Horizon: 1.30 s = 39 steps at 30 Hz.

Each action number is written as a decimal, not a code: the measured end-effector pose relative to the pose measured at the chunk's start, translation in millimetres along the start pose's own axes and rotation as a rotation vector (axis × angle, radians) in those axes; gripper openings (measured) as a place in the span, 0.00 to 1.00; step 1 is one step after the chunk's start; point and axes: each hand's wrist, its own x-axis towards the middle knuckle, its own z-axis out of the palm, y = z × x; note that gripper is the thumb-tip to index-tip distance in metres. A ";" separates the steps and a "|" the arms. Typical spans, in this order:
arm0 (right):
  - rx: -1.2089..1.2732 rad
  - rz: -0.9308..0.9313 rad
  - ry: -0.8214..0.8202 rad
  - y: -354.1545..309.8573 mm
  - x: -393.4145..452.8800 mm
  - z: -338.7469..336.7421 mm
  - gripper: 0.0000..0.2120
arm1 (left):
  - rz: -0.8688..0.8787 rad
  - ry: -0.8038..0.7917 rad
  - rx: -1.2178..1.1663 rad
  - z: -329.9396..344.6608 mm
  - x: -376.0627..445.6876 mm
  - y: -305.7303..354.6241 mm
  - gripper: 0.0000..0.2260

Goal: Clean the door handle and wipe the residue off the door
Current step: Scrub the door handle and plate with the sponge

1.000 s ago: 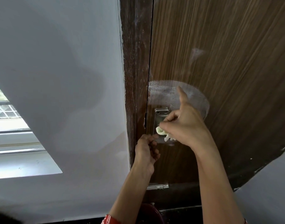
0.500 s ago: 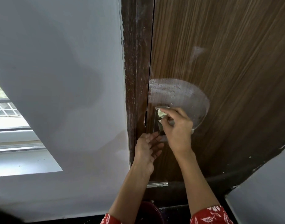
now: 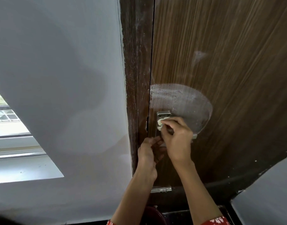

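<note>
A brown wood-grain door carries a metal handle plate near its left edge. Above and to the right of the plate lies a whitish, rounded patch of residue. My right hand is closed around a small pale cloth and presses it against the top of the plate. It hides most of the handle; only the lever's tip shows to the right. My left hand is just below, fingers curled near the lower end of the plate. I cannot tell whether it grips anything.
The dark scuffed door frame runs down the door's left side, beside a grey wall. A window and sill are at the lower left. A small metal latch sits low on the door. A faint white smudge marks the door higher up.
My right hand, which had its index finger raised over the residue while holding the cloth lower down, has curled in and brought the cloth up to the top of the plate. My left hand stays below.
</note>
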 end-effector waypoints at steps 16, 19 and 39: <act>-0.143 0.215 -0.335 -15.0 -2.1 -22.2 0.08 | 0.138 0.144 -0.080 13.9 0.8 -1.4 0.14; -0.177 0.202 -0.279 -11.7 -9.9 -24.1 0.07 | 0.185 0.144 -0.059 17.9 -1.0 -2.5 0.15; 1.037 1.239 0.549 -10.4 -46.9 20.4 0.12 | 0.402 0.102 0.174 14.1 -9.2 -9.1 0.13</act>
